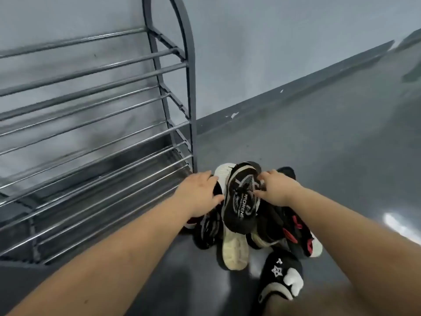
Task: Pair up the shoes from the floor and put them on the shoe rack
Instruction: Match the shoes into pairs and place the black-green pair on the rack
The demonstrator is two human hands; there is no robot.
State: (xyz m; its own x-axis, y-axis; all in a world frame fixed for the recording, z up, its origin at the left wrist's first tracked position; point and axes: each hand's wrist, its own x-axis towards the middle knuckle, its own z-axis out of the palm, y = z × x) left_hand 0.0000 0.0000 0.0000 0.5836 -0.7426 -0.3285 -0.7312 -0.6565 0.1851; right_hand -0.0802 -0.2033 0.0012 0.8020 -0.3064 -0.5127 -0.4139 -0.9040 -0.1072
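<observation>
A heap of several dark shoes lies on the grey floor beside the shoe rack [91,124]. On top sits a black mesh sneaker [241,201] with white lettering. A cream-soled shoe [234,249] lies sole up under it. To the right is a black and red shoe [298,233]. My left hand [200,192] rests with fingers spread on a black shoe at the heap's left side. My right hand [278,188] touches the mesh sneaker's right edge, fingers curled; whether it grips is unclear.
The metal-barred rack stands at the left against a pale wall, its shelves bare. A foot in a black slipper with a white star and a white sock [282,277] stands in front of the heap. Grey floor stretches to the right.
</observation>
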